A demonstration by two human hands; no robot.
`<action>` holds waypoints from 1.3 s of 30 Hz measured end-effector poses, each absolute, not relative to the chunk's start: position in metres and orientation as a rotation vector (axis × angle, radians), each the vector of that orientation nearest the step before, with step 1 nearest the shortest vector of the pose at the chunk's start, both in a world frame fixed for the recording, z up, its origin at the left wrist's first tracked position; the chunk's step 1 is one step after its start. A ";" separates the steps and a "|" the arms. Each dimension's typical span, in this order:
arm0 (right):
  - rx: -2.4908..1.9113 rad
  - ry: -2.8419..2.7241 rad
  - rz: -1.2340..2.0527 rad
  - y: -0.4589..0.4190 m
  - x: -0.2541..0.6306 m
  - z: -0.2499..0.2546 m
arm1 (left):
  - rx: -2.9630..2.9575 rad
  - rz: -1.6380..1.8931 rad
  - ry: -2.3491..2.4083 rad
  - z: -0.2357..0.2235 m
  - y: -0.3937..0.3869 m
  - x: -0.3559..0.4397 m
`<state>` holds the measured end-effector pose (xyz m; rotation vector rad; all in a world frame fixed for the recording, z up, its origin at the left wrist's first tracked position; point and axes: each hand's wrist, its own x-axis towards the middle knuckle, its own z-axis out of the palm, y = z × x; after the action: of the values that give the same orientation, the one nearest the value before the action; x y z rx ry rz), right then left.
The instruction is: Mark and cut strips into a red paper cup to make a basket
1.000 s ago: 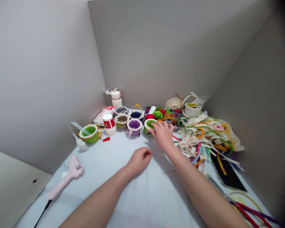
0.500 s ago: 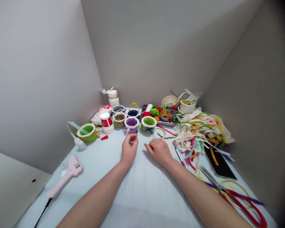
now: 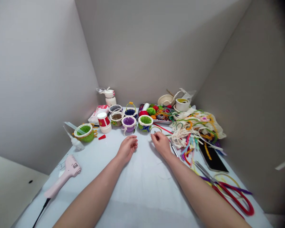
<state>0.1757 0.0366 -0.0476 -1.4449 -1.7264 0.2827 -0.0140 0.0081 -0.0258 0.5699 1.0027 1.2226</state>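
Observation:
My left hand (image 3: 127, 148) hovers over the white table in front of the purple basket (image 3: 129, 123), its fingers loosely bent and apart with nothing in them. To its right, my right hand (image 3: 161, 143) has its fingers pinched at the near edge of a thin ring (image 3: 156, 128). Whether the fingertips grip the ring or something else thin is hidden. Beside the ring stands a small green basket (image 3: 145, 121) with a white braided rim and a blue bow (image 3: 146, 128) on its front.
A pink glue gun (image 3: 65, 175) lies at left, near a glue bottle (image 3: 77, 143) and another green basket (image 3: 84, 134). Scissors (image 3: 213, 180), a black phone (image 3: 213, 158) and a heap of yarn scraps (image 3: 192, 129) lie at right. A tray (image 3: 162, 121) of yarn balls stands behind.
My right hand drew back from the green basket's rim, then moved forward to the ring with fingers pinched. My left hand moved forward and left, then its fingers loosened. The view shifted slightly.

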 end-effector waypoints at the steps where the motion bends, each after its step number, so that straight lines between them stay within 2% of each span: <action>1: -1.433 -1.690 0.292 0.038 0.177 -0.048 | 0.514 1.182 0.969 -0.025 0.009 -0.015; 11: -1.327 -1.537 0.365 0.044 0.177 -0.057 | 0.202 1.073 0.781 -0.020 0.010 -0.022; 18: -1.406 -1.471 0.184 0.058 0.226 -0.036 | 0.164 1.069 0.748 -0.020 0.010 -0.022; 22: -1.451 -1.586 0.099 0.057 0.250 -0.031 | 0.153 1.049 0.738 -0.022 0.011 -0.021; 28: -1.451 -1.805 0.063 0.047 0.240 -0.040 | 0.146 1.039 0.741 -0.024 0.011 -0.021; 39: -1.489 -1.839 0.019 0.048 0.234 -0.054 | 0.137 1.033 0.740 -0.024 0.011 -0.020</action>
<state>0.2341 0.0478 -0.0543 -1.4885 -1.8388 0.0190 -0.0205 0.0107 -0.0236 0.1373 0.7395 1.0335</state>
